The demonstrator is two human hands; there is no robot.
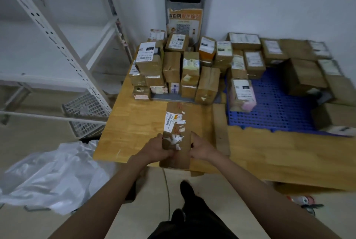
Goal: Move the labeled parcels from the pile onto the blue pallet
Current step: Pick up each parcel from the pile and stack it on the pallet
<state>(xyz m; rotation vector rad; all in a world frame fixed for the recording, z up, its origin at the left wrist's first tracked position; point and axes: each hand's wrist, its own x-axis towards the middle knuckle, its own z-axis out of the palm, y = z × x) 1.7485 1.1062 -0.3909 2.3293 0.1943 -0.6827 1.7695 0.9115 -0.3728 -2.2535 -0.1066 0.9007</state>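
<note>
A long brown parcel [176, 134] with a torn white label is held at its near end over the near edge of the wooden table [134, 123]. The left hand [157, 149] grips its left side and the right hand [201, 148] grips its right side, fingers curled round the cardboard on both.

Farther back, the pile of parcels [173, 69] stands stacked at the table's far edge, against the wall, most showing white labels.

To the right of the pile lies the blue pallet [273, 111], on the table's far right part. Parcels already sit along its far edge and right side, and one pink-wrapped box [243, 95] stands near its left edge.

Left of the table stands a white metal rack [57, 46], with crumpled clear plastic sheeting [57, 177] on the floor.
</note>
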